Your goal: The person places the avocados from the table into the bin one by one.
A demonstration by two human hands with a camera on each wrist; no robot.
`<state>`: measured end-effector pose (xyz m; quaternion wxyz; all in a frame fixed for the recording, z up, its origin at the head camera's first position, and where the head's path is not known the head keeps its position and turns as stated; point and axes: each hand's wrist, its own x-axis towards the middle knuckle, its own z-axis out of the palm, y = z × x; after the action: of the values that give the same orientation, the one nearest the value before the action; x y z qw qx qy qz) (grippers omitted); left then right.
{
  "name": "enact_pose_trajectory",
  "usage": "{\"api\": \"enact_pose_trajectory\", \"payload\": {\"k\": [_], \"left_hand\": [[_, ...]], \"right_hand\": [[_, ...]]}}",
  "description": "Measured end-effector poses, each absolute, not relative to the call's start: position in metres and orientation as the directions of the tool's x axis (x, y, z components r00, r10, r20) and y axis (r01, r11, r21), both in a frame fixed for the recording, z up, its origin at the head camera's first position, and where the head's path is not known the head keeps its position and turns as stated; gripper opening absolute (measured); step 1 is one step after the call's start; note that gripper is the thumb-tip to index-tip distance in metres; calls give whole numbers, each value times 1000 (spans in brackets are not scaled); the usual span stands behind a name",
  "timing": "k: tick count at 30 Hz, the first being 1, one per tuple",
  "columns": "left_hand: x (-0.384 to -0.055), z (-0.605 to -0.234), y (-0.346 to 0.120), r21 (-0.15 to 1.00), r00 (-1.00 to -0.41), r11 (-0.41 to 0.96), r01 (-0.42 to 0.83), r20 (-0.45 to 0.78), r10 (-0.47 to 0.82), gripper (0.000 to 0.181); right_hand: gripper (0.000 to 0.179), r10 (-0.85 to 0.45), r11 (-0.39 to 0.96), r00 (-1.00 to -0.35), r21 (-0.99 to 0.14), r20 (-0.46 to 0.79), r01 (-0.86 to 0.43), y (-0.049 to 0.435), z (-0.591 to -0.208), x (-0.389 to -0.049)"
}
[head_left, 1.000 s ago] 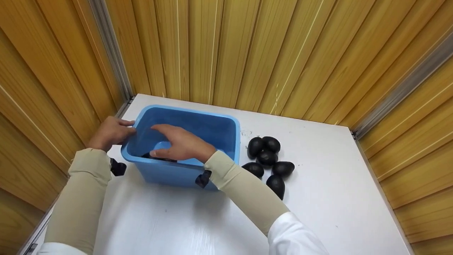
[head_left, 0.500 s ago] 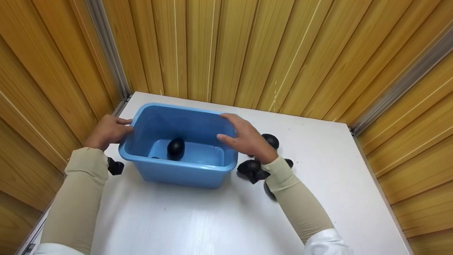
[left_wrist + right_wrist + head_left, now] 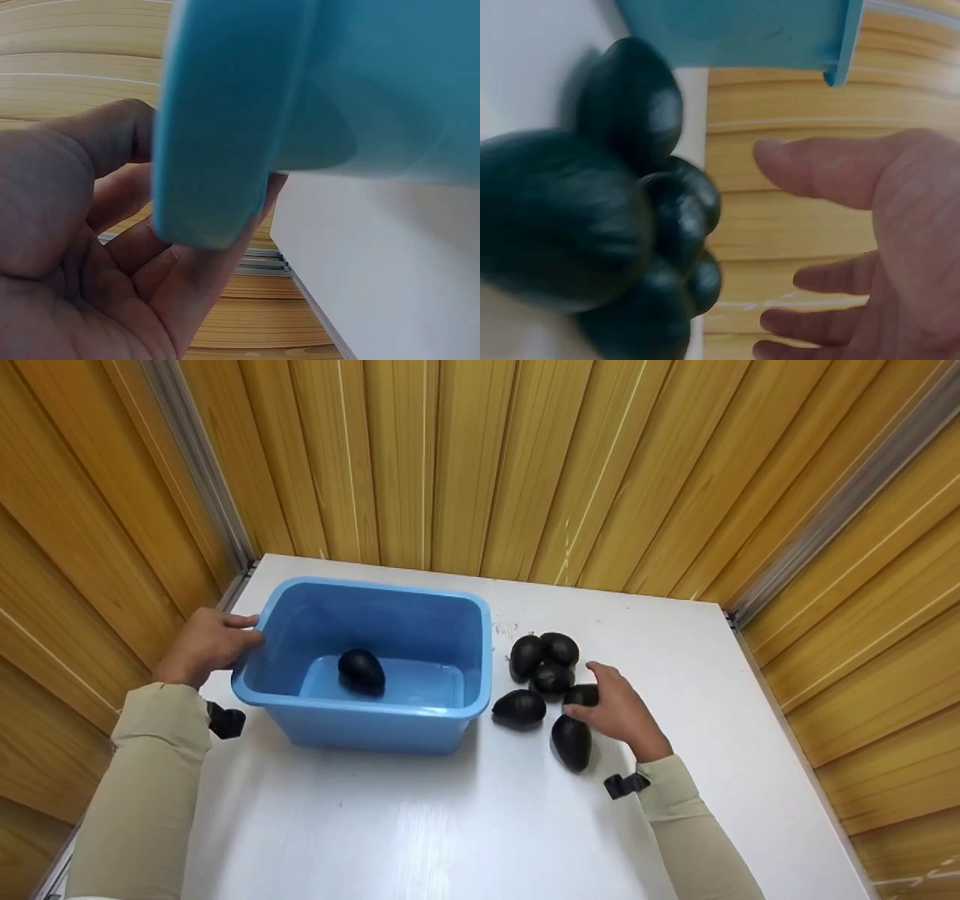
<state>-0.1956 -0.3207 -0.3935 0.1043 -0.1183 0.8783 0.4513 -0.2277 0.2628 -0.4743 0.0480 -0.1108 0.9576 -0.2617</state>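
Note:
A blue plastic tub (image 3: 352, 727) stands on the white table, with one dark avocado (image 3: 361, 670) lying on its floor. My left hand (image 3: 206, 646) grips the tub's left rim; the left wrist view has the thumb on one side of the rim (image 3: 217, 135) and fingers curled under it. Right of the tub lies a cluster of several dark avocados (image 3: 519, 709). Over its right side hovers my right hand (image 3: 619, 706), thumb and fingers spread, partly covering one avocado (image 3: 581, 695). In the right wrist view, a gap separates that hand from the avocados (image 3: 562, 217).
Yellow wood-grain panels (image 3: 457, 465) wall in the white table (image 3: 405, 825) at the back and both sides. The tub sits close to the back left corner.
My right hand has come out of the tub and moved right to the avocados on the table. One avocado now shows inside the tub. The left hand stays on the rim.

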Motion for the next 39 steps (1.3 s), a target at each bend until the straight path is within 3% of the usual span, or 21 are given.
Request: {"api": "enact_pose_trajectory", "payload": {"k": [4,10,16,25,39], "left_hand": [[-197,-396,-319,765,-951,574,-293,-293,-94,61],[-198,-395,-318,767,-957,579,-276,-278,-87,61],[-198,-394,-315,771,-954,570,-285,-288,-87,61],[-196,-389,-317,767,-952,570,-295,-290,-102,61],[-195,-389,-322,770,-961,577,-271,-253,-114,59]], "right_hand": [[84,-253,863,-967,-459,-28,-213,272,-498,-200],[82,-384,857,-923,-364,17,-364,269,-519,-178],[89,-440,841,-898,-358,-15,-407,265,-526,-177],[94,-417,836,-909,-387,15,-389,261,-536,-183],[94,-414,821,-902,-380,121,-427,261,-539,-188]]}}
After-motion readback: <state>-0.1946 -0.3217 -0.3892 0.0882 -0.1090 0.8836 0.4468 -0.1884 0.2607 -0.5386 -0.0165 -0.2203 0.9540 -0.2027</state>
